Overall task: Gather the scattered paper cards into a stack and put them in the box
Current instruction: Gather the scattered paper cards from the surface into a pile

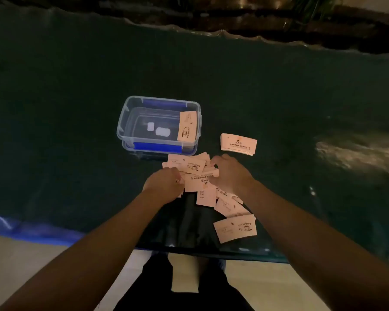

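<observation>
Grip, left hand (164, 184): fingers are curling down onto the left edge of the loose cards (197, 176) at frame centre, pressing rather than lifting; no card is clearly being pinched.
Grip, right hand (230, 173): curving over the right edge of the same heap, apparently nipping one card's end.
Why so held: the two hands are bracketing the heap, likely to be squeezing it into a stack.
Box (130, 117): sitting open just above the heap, within easy reach.
Card in box (187, 125): one, leaning against the right wall.
Neat stack (238, 144): one, lying right of the box on the tabletop (76, 86).
Stray cards (235, 227): three or four are trailing toward lower right; the heap's count is unclear.
</observation>
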